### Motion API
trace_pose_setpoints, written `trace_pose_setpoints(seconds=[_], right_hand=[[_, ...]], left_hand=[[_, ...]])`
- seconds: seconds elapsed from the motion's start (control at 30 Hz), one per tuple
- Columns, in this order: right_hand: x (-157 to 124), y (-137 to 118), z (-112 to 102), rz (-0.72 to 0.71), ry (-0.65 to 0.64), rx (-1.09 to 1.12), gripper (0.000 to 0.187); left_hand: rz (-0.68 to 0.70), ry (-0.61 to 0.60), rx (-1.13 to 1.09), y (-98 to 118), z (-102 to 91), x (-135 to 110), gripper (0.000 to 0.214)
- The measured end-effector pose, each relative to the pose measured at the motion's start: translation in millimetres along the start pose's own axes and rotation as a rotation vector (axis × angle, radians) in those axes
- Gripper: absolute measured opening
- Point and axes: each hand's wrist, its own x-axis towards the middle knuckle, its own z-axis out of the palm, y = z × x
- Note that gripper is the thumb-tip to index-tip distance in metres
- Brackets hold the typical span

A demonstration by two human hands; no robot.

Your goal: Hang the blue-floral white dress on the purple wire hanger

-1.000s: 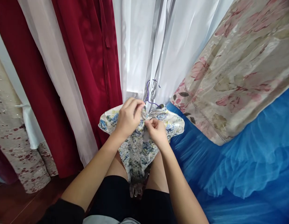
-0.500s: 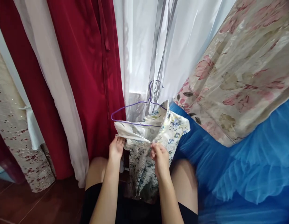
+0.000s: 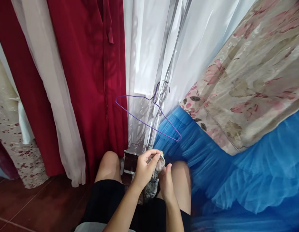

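Note:
My left hand [image 3: 146, 167] pinches the upper end of a floral blouse [image 3: 152, 186] between thumb and fingers. The light, patterned cloth is bunched and hangs down between my knees. Close against its right side is my right hand [image 3: 167, 183], thumb raised and apart from the fingers, which are partly hidden by the cloth. Above both hands, a purple wire hanger [image 3: 142, 121] hangs bare and tilted from a metal rack upright [image 3: 163, 61].
Red satin cloth [image 3: 91, 80] and a pale sheer one [image 3: 57, 71] hang at left. White fabric [image 3: 146, 42] hangs behind the hanger. At right are a floral garment [image 3: 255, 87] and blue tulle [image 3: 236, 174]. Brown floor tiles [image 3: 43, 209] show lower left.
The floral blouse has come off the purple hanger and down towards my lap, now bunched. My left hand moved right to its top; my right hand's thumb has spread from the fingers.

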Motion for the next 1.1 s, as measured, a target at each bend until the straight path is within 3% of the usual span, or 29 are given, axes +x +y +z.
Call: trace_pose_setpoints(seconds=[0.07, 0.13, 0.2, 0.27, 0.33, 0.37, 0.43, 0.5, 0.57, 0.63, 0.73, 0.87, 0.93, 1.1], right_hand=[[-8.8, -8.3, 2.3, 0.064, -0.102, 0.053, 0.056], [-16.2, -17.1, -3.5, 0.111, -0.135, 0.071, 0.044], [-20.0, -29.9, -17.0, 0.143, -0.142, 0.065, 0.041], [-18.6, -49.3, -36.8, 0.132, -0.184, 0.004, 0.033], [-10.0, -75.3, -60.2, 0.059, -0.259, -0.117, 0.022], [-2.4, -90.0, -72.1, 0.005, -0.295, -0.182, 0.023], [20.6, -120.1, -92.7, -0.152, -0.223, -0.279, 0.020], [53.4, -147.3, -104.7, -0.297, -0.102, -0.321, 0.011], [92.2, -167.6, -103.9, -0.413, -0.014, -0.322, 0.010], [129.9, -178.9, -89.9, -0.478, 0.022, -0.293, 0.010], [168.7, -179.9, -54.5, -0.333, -0.094, -0.218, 0.022], [176.1, -169.0, -21.9, -0.114, -0.301, -0.103, 0.029], [170.0, -167.7, -20.4, -0.088, -0.331, -0.044, 0.031], [162.2, -180.6, -31.9, 0.011, -0.434, -0.030, 0.033]], left_hand=[[0.023, -0.002, 0.052, 0.1, -4.5, -1.0, 0.025], [-0.021, -0.081, 0.015, -3.0, -12.6, -2.2, 0.042], [-0.115, -0.248, -0.048, -6.3, -22.6, -6.6, 0.049], [-0.225, -0.492, -0.024, -8.6, -33.9, -13.9, 0.042], [-0.285, -0.713, 0.152, -9.9, -46.3, -20.8, 0.033], [-0.280, -0.768, 0.288, -9.9, -52.5, -22.7, 0.029], [-0.207, -0.746, 0.555, -7.6, -63.4, -21.7, 0.019], [-0.083, -0.612, 0.714, -0.5, -71.0, -13.3, 0.011], [0.059, -0.480, 0.723, 11.4, -74.7, 0.7, 0.014], [0.166, -0.373, 0.646, 25.0, -76.3, 17.1, 0.018], [0.178, -0.260, 0.498, 40.1, -82.7, 38.7, 0.014], [0.086, -0.163, 0.414, 46.0, -111.9, 53.0, 0.008], [0.002, -0.232, 0.406, 45.6, -132.9, 54.5, 0.016], [-0.223, -0.682, 0.603, 40.4, -183.7, 68.9, 0.038]])
